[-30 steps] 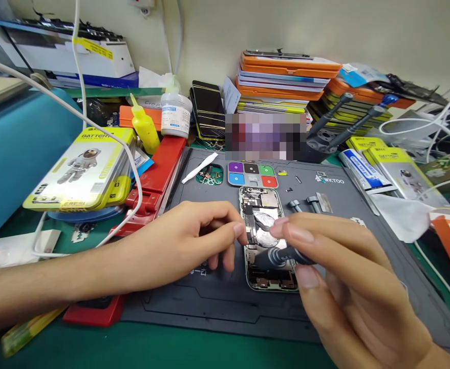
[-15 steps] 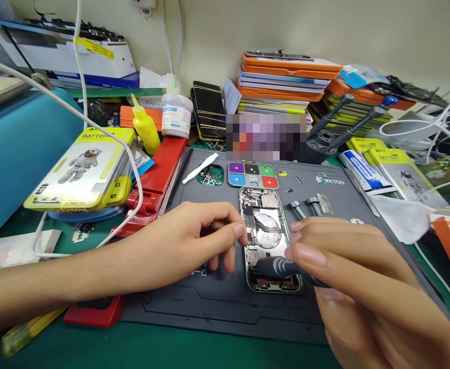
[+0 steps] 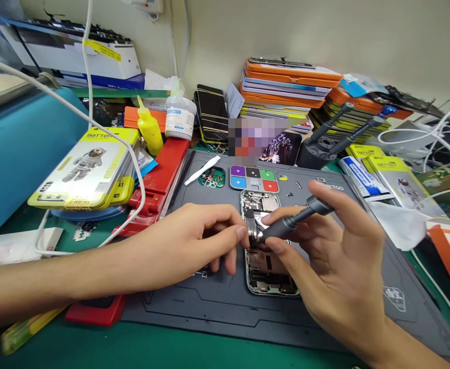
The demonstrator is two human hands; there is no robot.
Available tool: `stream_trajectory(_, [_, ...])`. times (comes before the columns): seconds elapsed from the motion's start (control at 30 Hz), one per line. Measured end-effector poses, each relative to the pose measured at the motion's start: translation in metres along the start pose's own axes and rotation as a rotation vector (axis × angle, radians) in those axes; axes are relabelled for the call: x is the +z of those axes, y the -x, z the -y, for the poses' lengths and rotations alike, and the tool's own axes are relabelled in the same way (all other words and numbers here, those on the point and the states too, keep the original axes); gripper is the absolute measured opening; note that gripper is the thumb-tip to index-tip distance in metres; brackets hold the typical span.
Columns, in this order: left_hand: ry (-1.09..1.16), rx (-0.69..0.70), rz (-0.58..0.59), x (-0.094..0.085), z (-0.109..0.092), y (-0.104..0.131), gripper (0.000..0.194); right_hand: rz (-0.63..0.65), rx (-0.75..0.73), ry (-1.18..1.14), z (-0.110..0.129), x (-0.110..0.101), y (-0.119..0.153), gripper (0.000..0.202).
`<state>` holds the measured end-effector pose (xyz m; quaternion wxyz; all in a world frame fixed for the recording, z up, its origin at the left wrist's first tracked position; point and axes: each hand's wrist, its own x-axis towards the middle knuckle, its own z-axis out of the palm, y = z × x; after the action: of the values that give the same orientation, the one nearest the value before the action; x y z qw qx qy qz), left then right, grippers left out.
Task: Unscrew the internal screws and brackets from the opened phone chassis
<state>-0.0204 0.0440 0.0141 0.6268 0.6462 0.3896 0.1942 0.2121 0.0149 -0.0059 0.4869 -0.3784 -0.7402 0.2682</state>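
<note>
An opened phone lies on the grey work mat, its inner boards and parts showing. My left hand reaches in from the left with curled fingers. Its thumb and index fingertip come together at the phone's left edge and hold it there. In my right hand is a dark grey screwdriver, tilted over the middle of the phone. The thumb and a finger grip its shaft, and the index finger lies on its end cap. The screwdriver's tip is hidden near my left fingertips.
Behind the phone sit a coloured magnetic pad and a white plastic spudger. A red clamp-like tool and battery boxes stand left. Beyond, a screwdriver holder stands at the right. A white cable loops above my left forearm.
My right hand has turned palm inward, and the screwdriver has swung from low across the phone to upright-leaning over its middle. My left hand stays at the phone's edge.
</note>
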Motion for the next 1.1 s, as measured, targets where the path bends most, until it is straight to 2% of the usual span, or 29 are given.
stream_trajectory(0.23, [0.014,-0.020,-0.001,0.000,-0.003,0.001,0.026,0.102,-0.058,0.059,-0.008,0.002,0.004,0.086])
stream_trajectory(0.37, [0.013,-0.024,0.002,0.000,-0.004,0.000,0.025,0.116,-0.072,0.078,-0.010,0.001,0.005,0.088])
stream_trajectory(0.57, [0.022,-0.003,0.004,0.000,-0.003,0.000,0.026,0.162,-0.272,0.176,-0.005,-0.005,-0.004,0.087])
stream_trajectory(0.73, [0.009,0.013,0.009,-0.001,-0.002,0.001,0.027,0.258,-0.284,0.207,0.001,-0.010,-0.004,0.080])
stream_trajectory(0.87, [0.017,0.006,0.011,0.000,-0.003,0.001,0.028,0.219,-0.342,0.231,-0.003,-0.011,-0.001,0.087])
stream_trajectory(1.0, [0.040,-0.009,0.010,0.001,-0.003,0.000,0.025,0.238,-0.276,0.132,-0.008,-0.011,-0.001,0.088])
stream_trajectory(1.1, [0.049,-0.019,0.011,0.000,-0.003,0.000,0.025,0.195,-0.260,0.164,-0.009,-0.009,-0.001,0.094])
